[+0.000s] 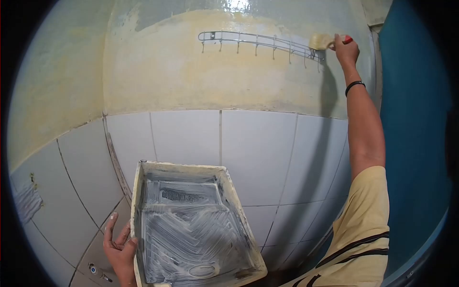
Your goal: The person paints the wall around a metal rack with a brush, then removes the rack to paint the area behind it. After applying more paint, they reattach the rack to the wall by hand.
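Note:
My right hand (345, 49) is raised high against the wall, gripping a paintbrush (323, 41) with a red handle. Its pale bristles touch the right end of a metal hook rail (258, 42) fixed to the yellowish wall. My left hand (120, 251) holds the left edge of a paint tray (138, 210) from below, low in the head view. The tray is smeared with whitish-grey paint and tilts toward me. A black band circles my right wrist.
White tiles (258, 153) cover the lower wall, meeting a second tiled wall in a corner at left. The upper wall (162, 71) is patchy yellow and white. A blue door or panel (416, 119) stands at the right.

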